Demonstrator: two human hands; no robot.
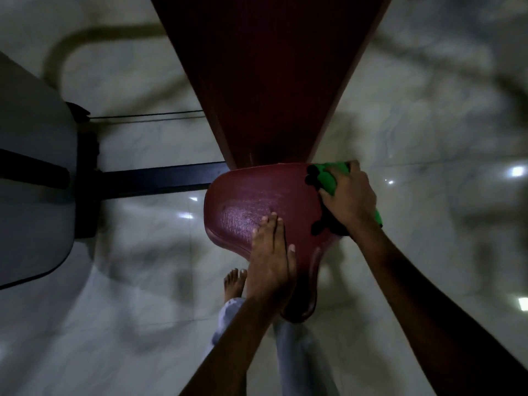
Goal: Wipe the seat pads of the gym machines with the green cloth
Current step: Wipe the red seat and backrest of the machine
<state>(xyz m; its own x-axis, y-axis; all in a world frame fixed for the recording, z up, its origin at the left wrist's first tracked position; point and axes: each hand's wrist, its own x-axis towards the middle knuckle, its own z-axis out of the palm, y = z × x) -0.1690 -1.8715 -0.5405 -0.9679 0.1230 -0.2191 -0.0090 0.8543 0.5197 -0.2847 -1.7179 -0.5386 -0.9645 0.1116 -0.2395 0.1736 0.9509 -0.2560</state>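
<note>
A dark red seat pad (pixel 251 201) sits in the middle of the view, below a long dark red back pad (pixel 268 81). My right hand (pixel 350 198) presses the green cloth (pixel 328 175) onto the pad's far right corner, fingers curled over the cloth. Part of the cloth also shows green beside my wrist. My left hand (pixel 271 252) lies flat on the near part of the seat pad, fingers straight and together.
A dark metal beam (pixel 154 178) runs left from under the seat to a black upright frame (pixel 87 181). A grey padded bench (pixel 31 172) fills the left edge. My bare foot (pixel 234 284) stands on the glossy marble floor (pixel 428 138) beneath the seat.
</note>
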